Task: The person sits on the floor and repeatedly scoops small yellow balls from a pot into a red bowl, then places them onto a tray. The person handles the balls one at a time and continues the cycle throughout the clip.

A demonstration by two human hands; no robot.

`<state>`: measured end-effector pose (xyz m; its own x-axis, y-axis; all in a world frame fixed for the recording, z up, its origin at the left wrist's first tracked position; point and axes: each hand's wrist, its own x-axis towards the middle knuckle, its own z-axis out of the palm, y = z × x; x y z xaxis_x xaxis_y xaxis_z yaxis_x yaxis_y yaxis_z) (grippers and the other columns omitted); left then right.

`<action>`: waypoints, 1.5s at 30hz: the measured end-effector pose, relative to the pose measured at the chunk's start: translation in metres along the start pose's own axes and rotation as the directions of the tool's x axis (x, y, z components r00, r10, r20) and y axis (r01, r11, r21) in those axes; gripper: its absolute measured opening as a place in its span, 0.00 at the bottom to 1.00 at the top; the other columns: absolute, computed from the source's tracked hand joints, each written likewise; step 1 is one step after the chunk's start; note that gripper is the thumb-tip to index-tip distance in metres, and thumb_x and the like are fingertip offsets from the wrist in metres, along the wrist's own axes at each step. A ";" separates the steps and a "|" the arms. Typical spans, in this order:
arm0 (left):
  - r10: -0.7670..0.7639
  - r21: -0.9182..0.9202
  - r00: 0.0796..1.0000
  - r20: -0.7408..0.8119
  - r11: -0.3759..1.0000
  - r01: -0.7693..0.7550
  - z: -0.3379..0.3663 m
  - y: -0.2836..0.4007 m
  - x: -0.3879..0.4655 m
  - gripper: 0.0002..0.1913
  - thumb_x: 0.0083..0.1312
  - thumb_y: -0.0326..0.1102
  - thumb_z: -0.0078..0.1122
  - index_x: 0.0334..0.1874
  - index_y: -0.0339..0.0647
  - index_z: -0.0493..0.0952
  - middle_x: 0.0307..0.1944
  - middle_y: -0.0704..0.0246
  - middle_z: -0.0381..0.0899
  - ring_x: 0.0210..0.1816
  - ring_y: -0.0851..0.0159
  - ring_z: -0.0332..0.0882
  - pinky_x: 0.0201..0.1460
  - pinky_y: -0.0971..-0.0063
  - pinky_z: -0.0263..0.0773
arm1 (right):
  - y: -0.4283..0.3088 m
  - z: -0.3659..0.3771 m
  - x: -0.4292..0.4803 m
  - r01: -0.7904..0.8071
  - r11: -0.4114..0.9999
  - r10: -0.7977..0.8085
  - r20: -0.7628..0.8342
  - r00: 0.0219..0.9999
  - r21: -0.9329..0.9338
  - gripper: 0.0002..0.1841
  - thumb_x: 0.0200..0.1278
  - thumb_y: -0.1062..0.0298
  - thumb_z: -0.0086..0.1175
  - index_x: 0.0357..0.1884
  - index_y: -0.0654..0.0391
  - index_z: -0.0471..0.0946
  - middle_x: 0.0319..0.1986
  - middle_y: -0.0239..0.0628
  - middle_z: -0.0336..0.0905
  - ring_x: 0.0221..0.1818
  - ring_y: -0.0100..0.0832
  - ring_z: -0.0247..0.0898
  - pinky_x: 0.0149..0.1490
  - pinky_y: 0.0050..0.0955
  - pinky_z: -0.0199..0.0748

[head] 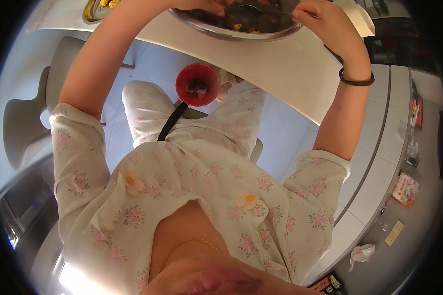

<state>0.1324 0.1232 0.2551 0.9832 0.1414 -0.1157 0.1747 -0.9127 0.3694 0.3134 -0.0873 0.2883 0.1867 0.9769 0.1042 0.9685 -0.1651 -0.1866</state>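
Observation:
A wide round metal basin (240, 36) sits at the table's near edge, cut off by the top of the picture. Dark contents with small yellow pieces (237, 27) show inside it. My right hand (314, 16) is at the basin's right rim, fingers pinched on the thin handle of a metal spoon (251, 7) that reaches over the basin. Over the basin's left side is my left hand (203, 5), fingers pointing inward. The upper edge of the picture cuts it off, so whether it holds anything is hidden.
A metal tray (90, 16) with yellow pieces lies at the upper left of the white table (273, 62). Below the table edge, a red bin (181, 88) with scraps stands between my knees. Grey chairs (24, 129) are on the left; a counter (398, 147) runs along the right.

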 end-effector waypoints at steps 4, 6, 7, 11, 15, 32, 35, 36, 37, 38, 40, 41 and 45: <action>0.264 0.045 0.963 -0.054 0.964 -0.261 0.024 -0.018 0.000 0.11 0.57 0.35 0.74 0.38 0.44 0.81 0.36 0.61 0.85 0.49 0.50 0.81 0.58 0.57 0.73 | -0.026 -0.010 -0.010 -0.030 0.993 0.027 0.030 0.999 0.116 0.12 0.67 0.65 0.56 0.35 0.64 0.84 0.30 0.52 0.83 0.34 0.50 0.80 0.42 0.43 0.75; 0.251 0.083 0.966 -0.062 0.966 -0.246 0.023 -0.011 -0.003 0.12 0.57 0.36 0.74 0.39 0.44 0.80 0.36 0.61 0.84 0.50 0.50 0.80 0.59 0.55 0.73 | 0.015 0.009 0.003 0.087 0.971 -0.111 0.099 0.989 0.222 0.14 0.74 0.62 0.54 0.37 0.62 0.83 0.27 0.36 0.80 0.31 0.34 0.75 0.38 0.34 0.70; 0.220 0.086 0.975 -0.026 0.972 -0.217 0.018 -0.003 -0.006 0.12 0.57 0.36 0.74 0.39 0.44 0.80 0.37 0.61 0.84 0.50 0.50 0.80 0.59 0.55 0.73 | 0.035 0.016 0.005 0.138 0.952 -0.177 0.126 0.976 0.273 0.14 0.77 0.60 0.53 0.39 0.61 0.83 0.25 0.28 0.78 0.29 0.26 0.72 0.35 0.30 0.68; 0.269 0.185 0.961 -0.062 0.949 -0.254 0.025 0.000 0.005 0.14 0.56 0.36 0.74 0.40 0.45 0.77 0.41 0.63 0.83 0.53 0.51 0.78 0.57 0.55 0.73 | 0.036 0.019 0.001 -0.203 0.922 0.122 0.250 0.960 0.329 0.17 0.76 0.57 0.54 0.35 0.60 0.84 0.23 0.18 0.69 0.27 0.14 0.58 0.32 0.20 0.55; 0.430 0.187 0.888 -0.164 0.897 -0.400 0.024 0.001 -0.003 0.12 0.58 0.35 0.72 0.40 0.45 0.77 0.43 0.64 0.81 0.53 0.51 0.78 0.55 0.58 0.75 | 0.033 0.012 0.003 -0.360 0.867 0.264 0.295 0.918 0.344 0.18 0.76 0.55 0.54 0.37 0.59 0.85 0.22 0.16 0.65 0.27 0.14 0.56 0.32 0.19 0.52; -0.057 0.178 0.914 -0.402 0.974 0.138 0.005 -0.043 0.022 0.12 0.65 0.39 0.70 0.47 0.46 0.81 0.41 0.60 0.85 0.46 0.49 0.84 0.49 0.56 0.77 | 0.047 0.069 0.094 -0.131 0.902 -0.032 -0.364 0.931 -0.412 0.12 0.66 0.65 0.54 0.32 0.60 0.86 0.29 0.52 0.85 0.38 0.51 0.84 0.45 0.47 0.81; 0.033 0.237 0.913 -0.407 0.969 0.071 0.010 -0.060 0.034 0.12 0.64 0.39 0.69 0.47 0.46 0.81 0.42 0.59 0.86 0.46 0.49 0.84 0.50 0.55 0.77 | 0.073 0.081 0.118 -0.001 0.978 -0.069 -0.323 0.944 -0.211 0.13 0.64 0.66 0.54 0.30 0.63 0.86 0.29 0.52 0.86 0.38 0.49 0.85 0.45 0.49 0.81; 0.032 0.231 0.908 -0.418 0.970 0.072 0.013 -0.063 0.035 0.12 0.64 0.38 0.69 0.47 0.46 0.82 0.42 0.59 0.86 0.47 0.49 0.84 0.50 0.55 0.77 | 0.080 0.080 0.120 0.027 0.984 -0.077 -0.278 0.957 -0.177 0.12 0.64 0.67 0.55 0.30 0.63 0.86 0.28 0.52 0.85 0.36 0.48 0.85 0.44 0.47 0.81; 0.037 0.226 0.902 -0.430 0.972 0.068 0.013 -0.063 0.038 0.11 0.64 0.38 0.69 0.47 0.46 0.82 0.42 0.59 0.86 0.47 0.49 0.84 0.50 0.55 0.77 | 0.087 0.073 0.119 0.050 0.988 -0.084 -0.236 0.968 -0.146 0.12 0.63 0.67 0.55 0.29 0.64 0.85 0.27 0.51 0.85 0.35 0.47 0.84 0.42 0.46 0.81; 0.044 0.221 0.895 -0.443 0.973 0.062 0.013 -0.061 0.042 0.11 0.64 0.38 0.69 0.46 0.46 0.82 0.42 0.59 0.86 0.47 0.49 0.84 0.50 0.55 0.77 | 0.092 0.068 0.121 0.069 0.991 -0.091 -0.192 0.977 -0.116 0.11 0.62 0.68 0.56 0.28 0.64 0.85 0.26 0.51 0.85 0.33 0.46 0.84 0.40 0.45 0.80; -0.036 0.202 0.927 -0.373 0.972 0.119 0.007 -0.050 0.043 0.11 0.63 0.38 0.70 0.45 0.45 0.82 0.43 0.60 0.86 0.48 0.49 0.84 0.51 0.55 0.77 | 0.065 0.049 0.113 -0.179 0.954 0.190 -0.023 0.982 0.241 0.09 0.61 0.68 0.58 0.30 0.62 0.85 0.23 0.47 0.82 0.29 0.42 0.81 0.35 0.40 0.78; -0.075 0.197 0.939 -0.335 0.969 0.148 0.005 -0.047 0.043 0.11 0.62 0.38 0.71 0.45 0.44 0.83 0.43 0.60 0.86 0.48 0.48 0.84 0.51 0.55 0.77 | 0.054 0.043 0.107 -0.315 0.864 0.301 0.098 0.948 0.392 0.08 0.60 0.68 0.60 0.30 0.61 0.85 0.22 0.45 0.81 0.27 0.39 0.80 0.32 0.38 0.76; 0.095 0.287 0.967 -0.236 0.958 -0.024 0.012 -0.062 0.061 0.14 0.58 0.40 0.74 0.43 0.44 0.83 0.42 0.61 0.86 0.47 0.48 0.83 0.52 0.54 0.77 | 0.066 0.046 0.088 -0.070 0.885 0.072 0.013 0.997 0.460 0.08 0.60 0.66 0.62 0.32 0.60 0.85 0.19 0.36 0.76 0.20 0.30 0.71 0.25 0.30 0.68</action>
<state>0.1815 0.1837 0.2141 0.9800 0.1406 0.1409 0.1285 -0.9874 0.0920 0.3858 -0.0057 0.2403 0.2540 0.9641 0.0775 0.7679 -0.1523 -0.6221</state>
